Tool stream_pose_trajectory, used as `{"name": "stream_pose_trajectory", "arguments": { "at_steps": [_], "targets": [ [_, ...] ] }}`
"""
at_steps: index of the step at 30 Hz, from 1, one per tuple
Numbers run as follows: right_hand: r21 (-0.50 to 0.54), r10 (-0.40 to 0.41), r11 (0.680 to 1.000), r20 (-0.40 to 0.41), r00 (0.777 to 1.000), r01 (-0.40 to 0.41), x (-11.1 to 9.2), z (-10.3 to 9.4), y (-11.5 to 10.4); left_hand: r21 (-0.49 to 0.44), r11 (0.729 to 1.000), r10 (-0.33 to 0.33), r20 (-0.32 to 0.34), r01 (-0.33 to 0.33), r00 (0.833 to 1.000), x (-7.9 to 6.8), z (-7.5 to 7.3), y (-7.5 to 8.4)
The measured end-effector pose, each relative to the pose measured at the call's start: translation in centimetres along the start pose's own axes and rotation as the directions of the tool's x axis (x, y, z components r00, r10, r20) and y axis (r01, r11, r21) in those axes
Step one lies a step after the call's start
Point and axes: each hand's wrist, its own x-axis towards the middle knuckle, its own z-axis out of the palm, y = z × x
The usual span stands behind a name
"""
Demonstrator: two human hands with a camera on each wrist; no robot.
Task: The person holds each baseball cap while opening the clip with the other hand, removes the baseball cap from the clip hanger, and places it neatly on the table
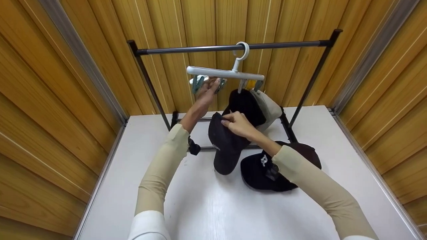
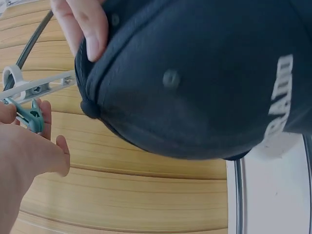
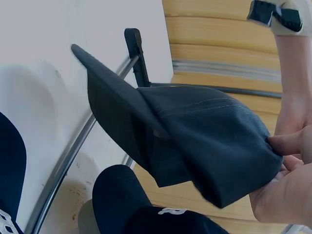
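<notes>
My left hand (image 1: pixel 207 90) pinches a green clip (image 2: pixel 32 118) that hangs under the white hanger (image 1: pixel 220 72). Lower and to the right, my right hand (image 1: pixel 238 125) holds a dark navy baseball cap (image 1: pixel 227 143) by its crown, between thumb and fingers. This cap tilts with its brim downward, and pale lettering (image 2: pixel 280 97) runs across its front in the left wrist view. The navy cap is apart from the pinched clip. From the hanger's right side hang a black cap (image 1: pixel 245 103) and a beige cap (image 1: pixel 269 106), partly overlapping.
The hanger hooks over the bar (image 1: pixel 186 49) of a dark metal rack. Below, a black cap with a white R (image 1: pixel 257 170) and a maroon cap (image 1: pixel 308 153) lie on the white surface (image 1: pixel 200 203), partly behind my right forearm. Wood-look panels (image 1: pixel 66 100) surround the rack.
</notes>
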Motion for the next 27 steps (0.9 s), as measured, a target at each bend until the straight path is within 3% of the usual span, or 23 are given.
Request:
{"name": "stream_pose_trajectory", "arguments": {
  "at_steps": [6,11,16,20,22,24,27],
  "targets": [
    [-0.005,0.011,1.000,0.019,1.000,-0.011,-1.5,-0.3,-0.6,0.032,0.999,0.004,-0.003,-0.004,1.000,-1.2,-0.2,0.3],
    [0.089,0.131,0.987,0.025,0.991,-0.132,-2.3,-1.5,-0.1,0.063,0.998,-0.010,0.066,0.006,0.998,-1.5,-0.7,0.5],
    [0.279,0.221,0.932,0.067,0.973,-0.230,-3.1,-2.6,0.6,0.082,0.997,-0.011,0.089,0.004,0.996,-1.7,-1.4,0.2],
    [0.396,0.245,0.878,0.111,0.963,-0.269,-3.6,-3.2,1.0,0.172,0.985,0.013,0.082,-0.027,0.997,-2.0,-2.1,-0.2],
    [0.411,0.261,0.865,0.119,0.958,-0.287,-3.9,-3.5,1.1,0.273,0.960,0.039,0.079,-0.059,0.996,-2.3,-2.6,-0.4],
    [0.404,0.279,0.863,0.119,0.953,-0.303,-4.2,-3.7,1.3,0.394,0.914,0.071,0.082,-0.097,0.994,-2.7,-3.0,-0.7],
    [0.382,0.310,0.864,0.107,0.945,-0.327,-4.6,-4.1,1.6,0.582,0.792,0.142,0.116,-0.183,0.983,-3.5,-3.5,-1.3]
  ]
}}
